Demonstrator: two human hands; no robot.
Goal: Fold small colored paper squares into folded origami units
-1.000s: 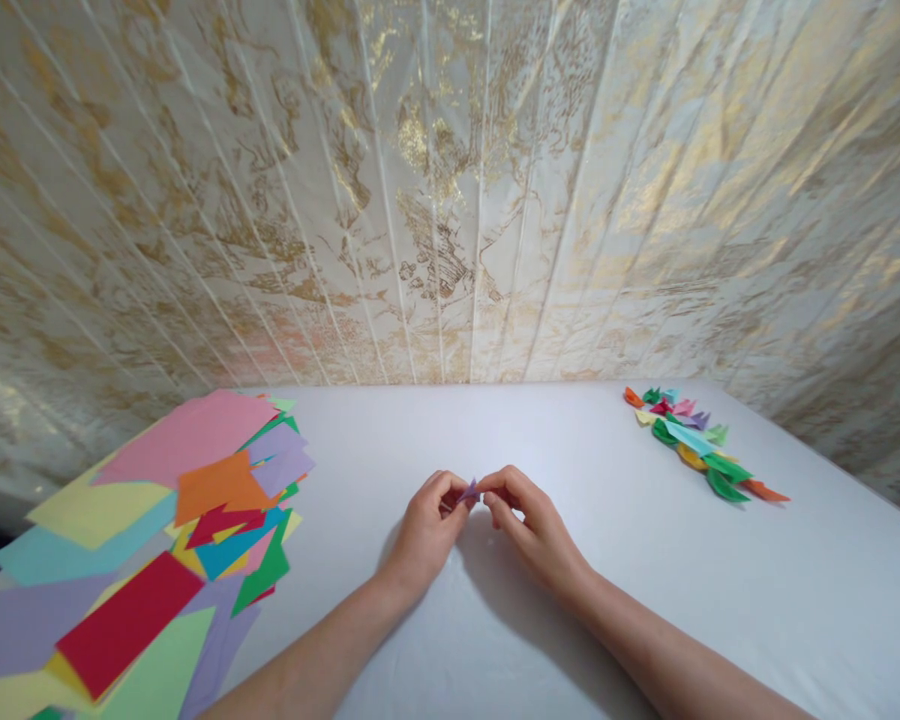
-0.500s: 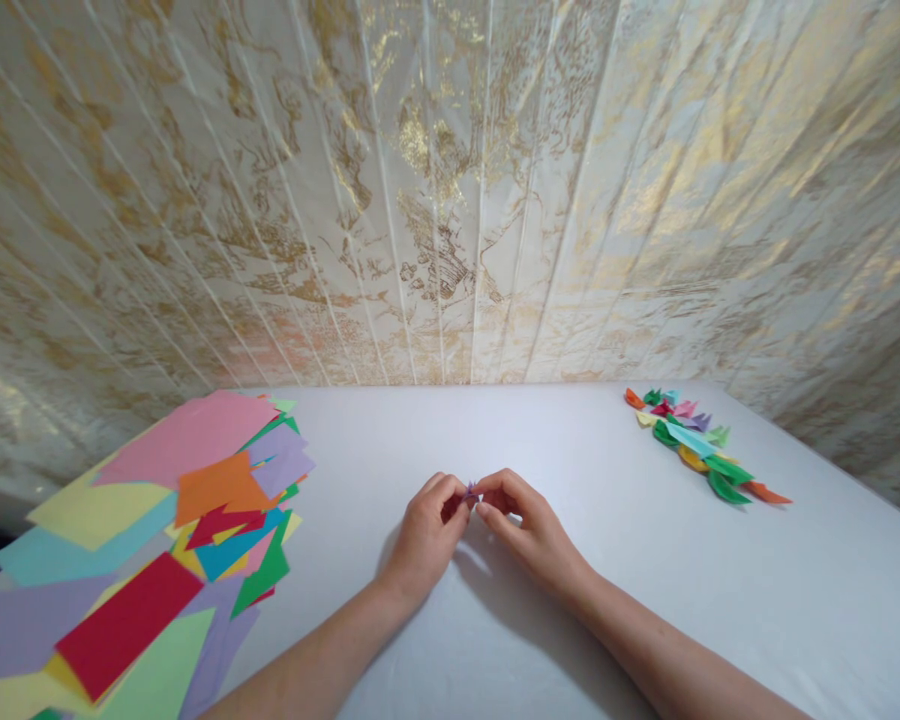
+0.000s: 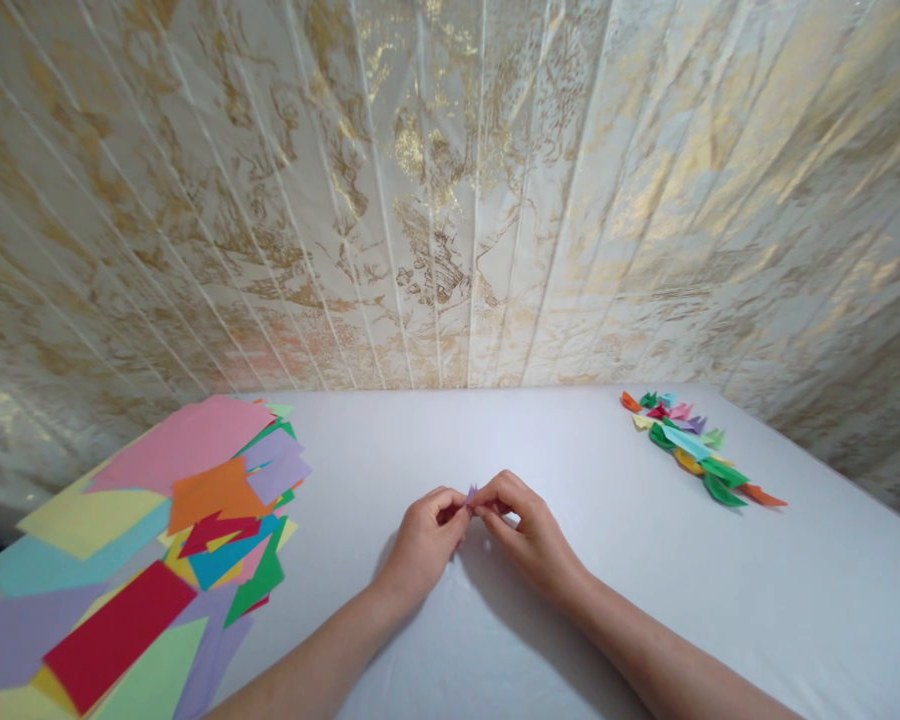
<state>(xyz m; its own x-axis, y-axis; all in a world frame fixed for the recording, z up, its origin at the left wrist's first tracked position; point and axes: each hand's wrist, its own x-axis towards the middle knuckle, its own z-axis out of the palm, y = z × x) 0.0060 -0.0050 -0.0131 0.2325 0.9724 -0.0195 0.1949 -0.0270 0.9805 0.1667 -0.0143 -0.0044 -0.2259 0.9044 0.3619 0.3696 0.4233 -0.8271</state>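
Between my two hands, just above the white table, is a small folded purple paper piece with pointed tips sticking up. My left hand pinches it from the left with thumb and forefinger. From the right, the thumb and forefinger of my right hand close on its other side. Most of the folded paper is hidden by my fingertips, so its full shape does not show.
Loose coloured paper sheets lie in an overlapping heap at the left, a red sheet and a pink sheet among them. Several folded paper figures stand in a cluster at the back right. A gold-patterned curtain hangs behind the white table.
My right fingertips have closed in on the purple paper, and its points now stand more upright above my fingers. The view has shifted slightly.
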